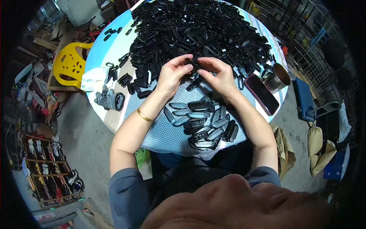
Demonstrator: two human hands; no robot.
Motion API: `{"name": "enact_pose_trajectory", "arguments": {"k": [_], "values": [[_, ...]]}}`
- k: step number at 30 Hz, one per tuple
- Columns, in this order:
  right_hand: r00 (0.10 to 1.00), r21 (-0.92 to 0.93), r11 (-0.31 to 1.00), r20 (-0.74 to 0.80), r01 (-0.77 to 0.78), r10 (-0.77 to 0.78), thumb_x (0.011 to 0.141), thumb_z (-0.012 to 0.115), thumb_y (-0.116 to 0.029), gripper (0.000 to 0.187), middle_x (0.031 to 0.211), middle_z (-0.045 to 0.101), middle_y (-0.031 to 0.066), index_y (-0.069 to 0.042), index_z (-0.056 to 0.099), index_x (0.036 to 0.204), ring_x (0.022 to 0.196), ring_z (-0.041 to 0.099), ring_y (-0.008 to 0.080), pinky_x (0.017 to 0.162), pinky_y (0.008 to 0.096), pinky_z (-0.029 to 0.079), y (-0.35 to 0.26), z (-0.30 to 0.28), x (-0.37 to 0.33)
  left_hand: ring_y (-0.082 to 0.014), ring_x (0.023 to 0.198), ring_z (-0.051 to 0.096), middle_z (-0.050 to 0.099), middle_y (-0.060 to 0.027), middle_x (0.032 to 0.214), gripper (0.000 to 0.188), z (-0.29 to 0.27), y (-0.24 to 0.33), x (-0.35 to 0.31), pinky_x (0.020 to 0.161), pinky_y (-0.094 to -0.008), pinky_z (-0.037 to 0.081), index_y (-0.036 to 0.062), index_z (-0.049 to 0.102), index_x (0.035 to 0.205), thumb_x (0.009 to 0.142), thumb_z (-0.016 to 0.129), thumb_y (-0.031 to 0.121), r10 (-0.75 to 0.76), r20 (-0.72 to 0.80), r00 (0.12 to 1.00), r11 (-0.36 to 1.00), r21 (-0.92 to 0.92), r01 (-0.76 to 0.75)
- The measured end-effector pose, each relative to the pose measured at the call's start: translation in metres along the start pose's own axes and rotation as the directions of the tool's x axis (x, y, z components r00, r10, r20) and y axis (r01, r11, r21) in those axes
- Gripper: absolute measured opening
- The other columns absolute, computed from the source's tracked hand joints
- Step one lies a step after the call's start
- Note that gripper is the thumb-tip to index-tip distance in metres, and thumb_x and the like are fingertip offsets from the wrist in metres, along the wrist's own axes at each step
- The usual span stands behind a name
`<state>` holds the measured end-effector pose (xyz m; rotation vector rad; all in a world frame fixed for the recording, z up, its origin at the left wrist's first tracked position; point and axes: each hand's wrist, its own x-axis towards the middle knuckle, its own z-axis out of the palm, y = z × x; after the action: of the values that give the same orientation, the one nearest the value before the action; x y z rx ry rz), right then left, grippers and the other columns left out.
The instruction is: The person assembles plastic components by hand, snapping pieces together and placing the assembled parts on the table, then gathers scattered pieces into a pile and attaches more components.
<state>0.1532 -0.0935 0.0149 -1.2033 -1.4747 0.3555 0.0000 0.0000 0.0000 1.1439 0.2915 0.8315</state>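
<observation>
- We see the left hand [170, 76] with thumb and index finger bent around a small black plastic part [195, 66]; the right hand [218, 75] closes on the same part from the other side.
- That part sits between both sets of fingertips, above the near edge of the heap of black plastic pieces [198, 32]. Dark against dark, its outline merges with the heap, so we cannot make out its shape or exactly where each fingertip presses.
- The remaining fingers of both hands are mostly hidden from us.
- The heap covers the far side of the round bench [102, 49], and the upper edge of the view cuts it off.
- Between the forearms, grey-and-black oblong pieces [199, 115] overlap on the patterned mat [150, 133]; we cannot count them cleanly.
- At the right, the phone [262, 94] shows a dark screen beside the metal cup [280, 76], whose contents we cannot tell.
- At the left lies a crumpled grey glove [108, 100]; beyond it, the bench partly hides the yellow stool [69, 63].
- We glimpse only part of a green bag [142, 157] below the bench's near edge.
</observation>
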Motion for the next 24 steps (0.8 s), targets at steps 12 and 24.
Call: {"name": "enact_pose_trajectory", "arguments": {"k": [12, 24], "values": [[0.973, -0.233, 0.953, -0.077, 0.195, -0.218, 0.070, 0.071, -0.003, 0.026, 0.089, 0.064, 0.0125, 0.001, 0.066, 0.095, 0.078, 0.064, 0.0238, 0.066, 0.0298, 0.051, -0.001, 0.004, -0.006, -0.0065, 0.071, 0.049, 0.053, -0.0011, 0.086, 0.033, 0.013, 0.005, -0.008, 0.063, -0.0197, 0.042, 0.0022, 0.064, 0.110, 0.077, 0.068, 0.003, 0.269, 0.068, 0.961, 0.768, 0.587, -0.257], [0.949, 0.190, 0.933, 0.144, -0.305, 0.281, 0.080, 0.070, -0.020, 0.031, 0.098, 0.066, 0.0110, 0.003, 0.062, 0.099, 0.086, 0.061, 0.0115, 0.074, 0.0268, 0.049, 0.003, 0.006, -0.007, -0.0155, 0.102, 0.058, 0.061, -0.0127, 0.114, 0.035, 0.014, 0.007, -0.012, 0.089, -0.0267, 0.046, -0.0012, 0.053, 0.123, 0.087, 0.056, 0.002, 0.109, 0.003, 0.994, 0.976, 0.192, -0.107]]}}
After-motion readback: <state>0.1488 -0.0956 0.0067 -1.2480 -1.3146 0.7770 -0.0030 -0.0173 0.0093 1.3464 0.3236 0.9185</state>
